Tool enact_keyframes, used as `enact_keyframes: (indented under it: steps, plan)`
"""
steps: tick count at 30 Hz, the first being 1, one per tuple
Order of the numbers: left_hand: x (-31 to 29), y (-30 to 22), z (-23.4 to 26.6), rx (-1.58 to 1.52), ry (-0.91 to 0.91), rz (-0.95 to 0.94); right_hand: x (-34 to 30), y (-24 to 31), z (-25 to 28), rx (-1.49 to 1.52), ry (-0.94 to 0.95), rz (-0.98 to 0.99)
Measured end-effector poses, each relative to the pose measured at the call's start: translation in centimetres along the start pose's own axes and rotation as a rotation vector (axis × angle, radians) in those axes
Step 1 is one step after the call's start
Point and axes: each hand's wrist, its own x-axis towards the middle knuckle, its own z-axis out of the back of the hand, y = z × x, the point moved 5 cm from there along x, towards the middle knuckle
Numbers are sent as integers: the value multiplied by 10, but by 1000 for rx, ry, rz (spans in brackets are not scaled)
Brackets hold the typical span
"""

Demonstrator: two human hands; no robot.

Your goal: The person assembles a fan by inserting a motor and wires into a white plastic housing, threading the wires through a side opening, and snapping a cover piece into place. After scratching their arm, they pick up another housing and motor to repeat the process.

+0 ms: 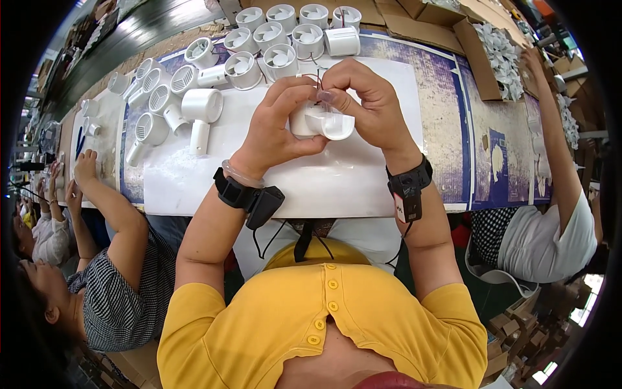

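Over the white sheet, my left hand is wrapped around a white plastic fan housing, thumb underneath and fingers along its far side. Its rounded, hollow end points toward me. My right hand closes thumb and index finger at the top of the housing, on thin dark red and black wires. The fingertips partly hide where the wires enter. Just beyond my hands stand several white round fan units with blades inside, some trailing wires.
Several white handheld fan shells with slatted grilles lie at the left on the white sheet. A cardboard box of white bladed parts stands at the far right. Co-workers sit on both sides, one's hand at the table's left.
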Motion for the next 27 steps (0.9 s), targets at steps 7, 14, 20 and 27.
enact_keyframes:
  steps: [7, 14, 20, 27]
  plan:
    - [-2, 2, -2, -283, -103, 171, 1, 7, 3, -203, -71, 75]
    - [5, -4, 3, -72, -12, 38, 2, 2, 2, -141, -73, 102]
    - [2, 0, 3, -97, -16, 10, 2, -2, 3, -98, -48, 80]
    - [4, 1, -3, -151, 51, 40, 5, -8, 1, 186, -89, -46]
